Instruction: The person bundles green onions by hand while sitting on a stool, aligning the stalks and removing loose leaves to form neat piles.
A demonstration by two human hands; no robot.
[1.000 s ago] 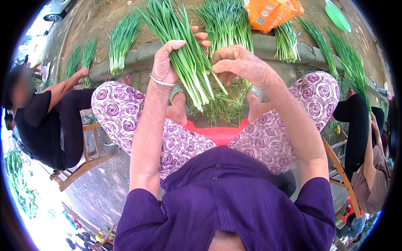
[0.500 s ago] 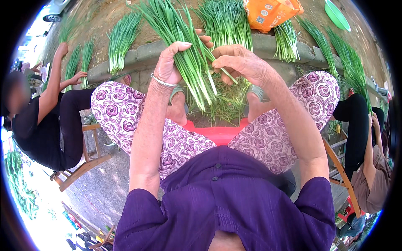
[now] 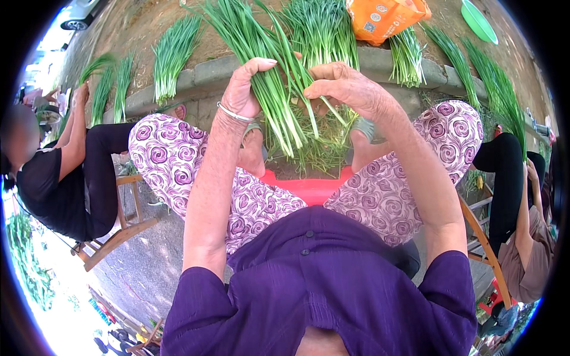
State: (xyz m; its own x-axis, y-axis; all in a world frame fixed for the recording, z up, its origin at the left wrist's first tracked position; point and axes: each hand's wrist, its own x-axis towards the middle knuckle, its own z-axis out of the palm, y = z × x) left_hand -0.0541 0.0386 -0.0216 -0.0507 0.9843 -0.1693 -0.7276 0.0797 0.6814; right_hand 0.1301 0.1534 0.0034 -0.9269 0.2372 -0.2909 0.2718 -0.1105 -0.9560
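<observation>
My left hand (image 3: 240,92) is closed round a thick bunch of garlic chives (image 3: 270,95), its thumb across the top. The green leaves point away from me and the pale stem ends hang toward me. Beside the bunch, my right hand (image 3: 353,89) pinches a few garlic chive stalks (image 3: 336,114) between thumb and fingers, their pale ends jutting out below. The right hand's lower fingers are partly hidden. Underneath, between my sandalled feet, lies a loose heap of green and straw-coloured trimmings (image 3: 320,155).
Along the stone curb (image 3: 211,74) lie several bunches of chives (image 3: 177,56). An orange bag (image 3: 383,21) and a green basin (image 3: 478,22) are beyond it. A red plastic stool (image 3: 312,191) is beneath me. People sit on either side, the left one (image 3: 59,172) on a wooden chair.
My right hand has shifted slightly to the right, and its stalks now stand farther out from the bunch. The person at left has drawn both hands together round some chives.
</observation>
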